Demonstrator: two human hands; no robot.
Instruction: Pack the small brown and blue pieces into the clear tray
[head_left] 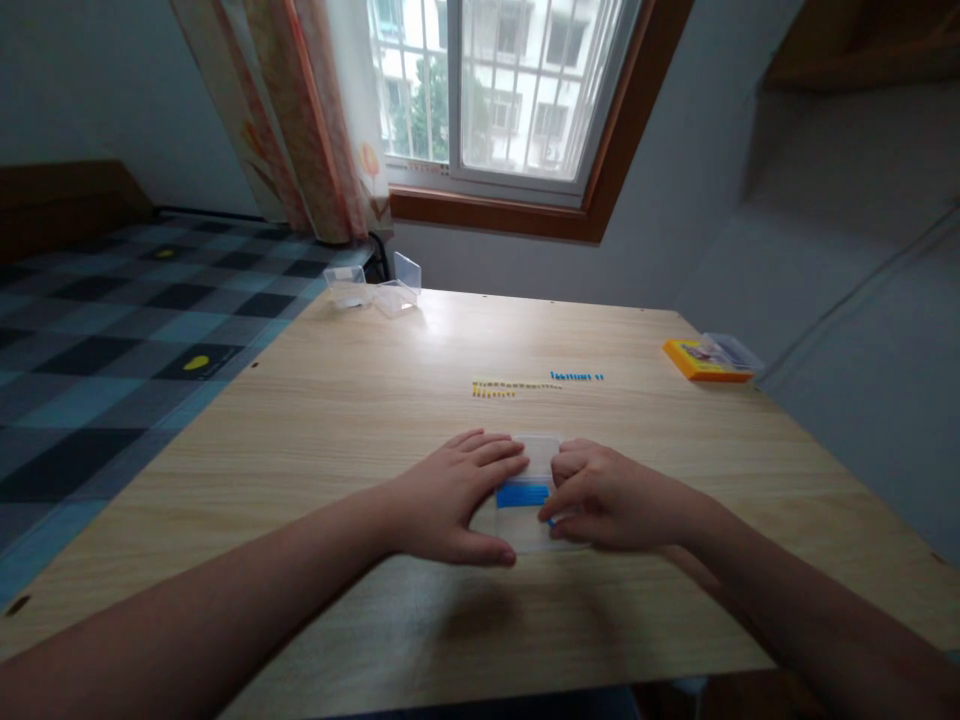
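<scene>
A small clear plastic box (534, 470) with a blue band of small pieces inside lies on the wooden table (360, 400) in front of me. My left hand (450, 495) rests on the box's left side, fingers stretched over its top and thumb at its near edge. My right hand (607, 495) is at the box's right side with fingers curled, pinching a tiny blue piece at the box's edge. Beyond the box lie a row of small yellow pieces (510, 387) and a row of small blue pieces (577, 376).
Two open clear plastic boxes (375, 290) stand at the table's far left corner. A yellow box with a clear lid (709, 358) lies at the far right edge. A bed with a checked cover (112, 340) adjoins the table's left side. A window is behind.
</scene>
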